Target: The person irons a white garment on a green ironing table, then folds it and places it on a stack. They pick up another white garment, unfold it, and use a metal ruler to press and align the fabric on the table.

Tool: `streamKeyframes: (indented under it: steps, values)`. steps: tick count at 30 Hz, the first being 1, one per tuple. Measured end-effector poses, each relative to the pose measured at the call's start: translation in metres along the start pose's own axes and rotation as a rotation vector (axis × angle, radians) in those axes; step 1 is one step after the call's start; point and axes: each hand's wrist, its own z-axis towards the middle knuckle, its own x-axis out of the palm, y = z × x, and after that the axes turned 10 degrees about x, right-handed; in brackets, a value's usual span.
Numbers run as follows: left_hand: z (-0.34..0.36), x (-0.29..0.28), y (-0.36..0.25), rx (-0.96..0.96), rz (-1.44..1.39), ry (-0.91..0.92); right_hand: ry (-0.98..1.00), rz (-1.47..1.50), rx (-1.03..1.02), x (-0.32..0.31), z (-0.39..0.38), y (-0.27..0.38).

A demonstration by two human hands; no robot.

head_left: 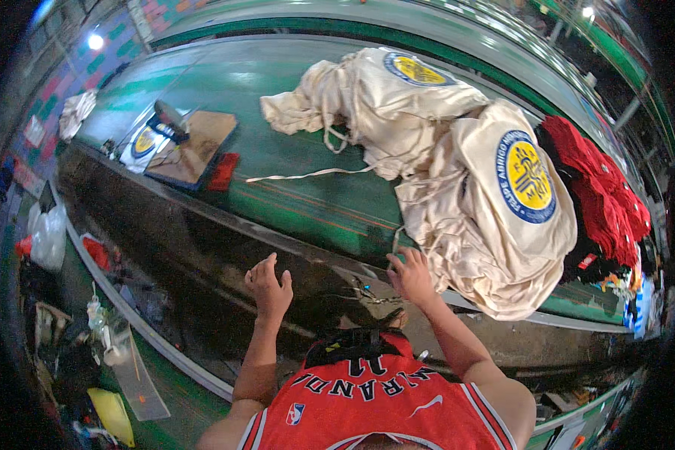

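My left hand (270, 286) is raised in front of the long green table (300, 202), its fingers apart and holding nothing. My right hand (412, 279) is at the near edge beside a large heap of cream cloth drawstring bags (465, 225), fingers loosely bent and apart; whether its fingertips touch the cloth I cannot tell. The top bag bears a round blue and yellow print. A second cream heap (382, 97) lies behind it, and a loose cord (315, 175) stretches leftward across the table.
At the table's left lie a square board (202, 131) with a dark tool on it and a small red item (223, 171). A red and black cloth stack (600, 195) is at the right. Lower left, a clear plastic bag (46, 232) and a yellow item (111, 411) lie on another green surface.
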Motion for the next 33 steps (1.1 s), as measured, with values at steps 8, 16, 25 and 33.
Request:
streamKeyframes:
  steps: [8,16,25,33]
  values:
    - [-0.015,-0.015,0.051,-0.016,0.005,-0.015,0.229,-0.082,0.011,0.026,0.033,0.017]
    - [-0.018,-0.020,0.057,-0.031,-0.058,0.043,0.326,-0.084,0.007,0.043,0.075,0.044]
    - [-0.045,-0.053,0.094,-0.263,-0.010,-0.038,0.283,0.103,-0.471,0.080,0.164,0.162]
    - [-0.033,-0.113,0.143,-0.445,-0.002,-0.271,0.175,0.282,-0.860,0.100,0.261,0.317]
